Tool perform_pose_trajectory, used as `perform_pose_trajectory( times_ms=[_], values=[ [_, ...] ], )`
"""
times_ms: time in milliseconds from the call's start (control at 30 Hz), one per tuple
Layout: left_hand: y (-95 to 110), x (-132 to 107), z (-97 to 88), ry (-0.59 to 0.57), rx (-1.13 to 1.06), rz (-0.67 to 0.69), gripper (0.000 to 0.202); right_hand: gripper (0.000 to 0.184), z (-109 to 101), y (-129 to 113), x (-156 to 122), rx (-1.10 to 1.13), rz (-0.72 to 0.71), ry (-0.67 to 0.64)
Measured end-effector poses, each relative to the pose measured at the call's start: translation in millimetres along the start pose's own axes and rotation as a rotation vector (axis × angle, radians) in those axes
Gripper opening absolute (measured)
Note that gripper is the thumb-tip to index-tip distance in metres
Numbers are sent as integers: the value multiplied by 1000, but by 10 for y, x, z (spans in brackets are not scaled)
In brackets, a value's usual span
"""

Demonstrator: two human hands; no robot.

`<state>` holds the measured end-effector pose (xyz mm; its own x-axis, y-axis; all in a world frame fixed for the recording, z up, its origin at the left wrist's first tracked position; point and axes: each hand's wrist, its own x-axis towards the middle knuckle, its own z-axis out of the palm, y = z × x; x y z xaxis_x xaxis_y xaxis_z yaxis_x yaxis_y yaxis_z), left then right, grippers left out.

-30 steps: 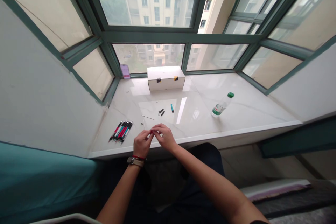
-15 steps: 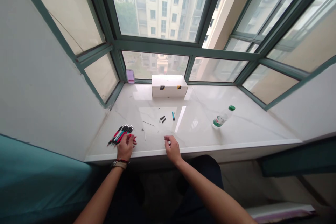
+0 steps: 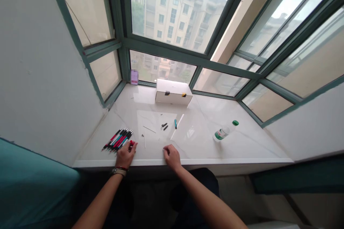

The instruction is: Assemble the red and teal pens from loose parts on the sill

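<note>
My left hand (image 3: 125, 155) rests near the sill's front edge, closed around a small red pen part (image 3: 132, 143) that shows between thumb and fingers. Just beyond it lies a row of pens (image 3: 118, 139) in red, blue, white and black, side by side and slanted. My right hand (image 3: 172, 156) lies farther right with fingers curled in; whatever it may pinch is too small to make out. Ahead of the hands lie loose pen parts: a blue barrel piece (image 3: 175, 123), dark short pieces (image 3: 164, 126), a thin dark rod (image 3: 149, 129) and a thin white rod (image 3: 144, 140).
A white box (image 3: 173, 92) stands at the back against the window. At the right a clear bottle with a green cap (image 3: 225, 131) stands on the marble sill (image 3: 242, 152). A purple card-like item (image 3: 134, 77) leans in the back left corner.
The view has tilted and shifted. My right hand's fingers have curled in more. My left hand still holds the red part beside the pens.
</note>
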<state>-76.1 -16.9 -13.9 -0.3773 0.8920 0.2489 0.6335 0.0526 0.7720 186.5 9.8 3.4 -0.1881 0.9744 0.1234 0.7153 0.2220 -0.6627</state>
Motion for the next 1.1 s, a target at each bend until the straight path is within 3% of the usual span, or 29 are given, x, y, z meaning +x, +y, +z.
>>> perform_pose_trajectory(
  times_ms=[133,267,400,467,667,800,1100],
  values=[
    [-30,-33,73,125,129,64,31,20,-39,92,215,96,114,-57],
    [-37,-48,83,83,151,24,26,25,-35,122,371,193,250,-106],
    [-16,-49,65,41,121,-12,21,20,19,12,471,32,90,-75],
    [-6,-45,61,44,139,-46,22,27,54,-62,529,-27,19,-88],
    [-10,-22,61,14,192,-99,27,27,144,-162,625,-139,88,-93],
    [-11,-19,70,-14,276,-80,28,32,196,-172,605,-244,51,-89],
    [45,-15,61,-1,349,-81,31,15,231,-209,617,-399,36,-128]
  ],
)
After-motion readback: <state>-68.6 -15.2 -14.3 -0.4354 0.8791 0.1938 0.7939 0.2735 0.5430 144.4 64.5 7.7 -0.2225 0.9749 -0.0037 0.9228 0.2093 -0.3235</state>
